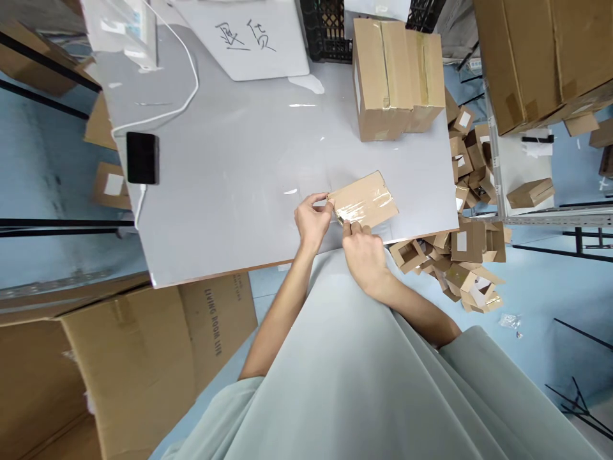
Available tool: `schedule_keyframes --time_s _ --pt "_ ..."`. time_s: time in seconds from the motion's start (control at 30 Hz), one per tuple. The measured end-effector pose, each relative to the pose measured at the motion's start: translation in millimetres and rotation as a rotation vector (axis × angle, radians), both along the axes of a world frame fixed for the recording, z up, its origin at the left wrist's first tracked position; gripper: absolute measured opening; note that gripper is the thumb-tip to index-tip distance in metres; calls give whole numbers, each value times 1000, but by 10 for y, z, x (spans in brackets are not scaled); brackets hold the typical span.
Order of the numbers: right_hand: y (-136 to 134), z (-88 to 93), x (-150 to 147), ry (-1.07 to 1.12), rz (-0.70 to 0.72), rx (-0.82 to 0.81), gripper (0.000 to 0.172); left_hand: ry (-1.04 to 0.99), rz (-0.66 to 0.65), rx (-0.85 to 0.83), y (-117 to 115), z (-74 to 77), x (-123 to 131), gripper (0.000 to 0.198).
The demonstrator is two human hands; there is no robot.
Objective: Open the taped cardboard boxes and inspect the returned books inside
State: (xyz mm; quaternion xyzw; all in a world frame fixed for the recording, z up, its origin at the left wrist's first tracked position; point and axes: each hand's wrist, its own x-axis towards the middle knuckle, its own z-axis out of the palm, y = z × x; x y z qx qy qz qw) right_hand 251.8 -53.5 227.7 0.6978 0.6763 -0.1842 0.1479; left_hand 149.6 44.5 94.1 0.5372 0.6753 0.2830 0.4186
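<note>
A small flat cardboard box (366, 199) with shiny clear tape across it lies at an angle near the table's front edge. My left hand (313, 220) pinches its left corner between thumb and fingers. Against the box's near edge, close to that same corner, rests my right hand (364, 255) with its fingers curled in. A small dark spot shows by the right fingertips, but what they hold, if anything, is hidden.
Two taped cartons (383, 83) stand at the table's back right, near a black crate (330, 32). A phone (142, 158) with a white cable lies left. A white board (258, 38) with handwriting is at the back. Empty boxes (472, 281) litter the floor at right.
</note>
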Motion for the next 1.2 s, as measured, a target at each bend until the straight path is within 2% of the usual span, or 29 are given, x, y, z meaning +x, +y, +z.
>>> schedule_keyframes --time_s 0.2,0.43,0.6,0.73,0.83,0.9,0.97,1.03,1.13,1.2 --pt "-84 -29 -14 -16 -10 6 53 43 -1 8 -38 12 33 27" --pt "-94 -135 -85 -3 12 19 51 67 -4 106 -81 2 3 26" --pt "-236 -42 -37 -31 -20 1 53 32 -31 124 -139 -36 34 23" --pt "-361 37 32 -37 -38 -73 57 25 -37 118 -136 -90 23 26" --pt "-467 40 132 -24 -58 -118 60 5 -53 149 -104 -141 17 31" --pt "-535 -1 254 14 -93 -88 60 -18 -69 172 -85 -177 13 34" --pt "-576 -100 433 72 -175 -4 56 -50 -77 204 -69 -208 -2 35" --pt "-569 -280 660 142 -313 135 55 -64 -73 235 -50 -223 -27 35" --pt "-466 -696 1006 301 -566 417 58 -26 -59 256 -16 -202 -56 33" --pt "-373 -1005 1168 501 -686 572 57 1 -83 258 2 -162 -52 31"
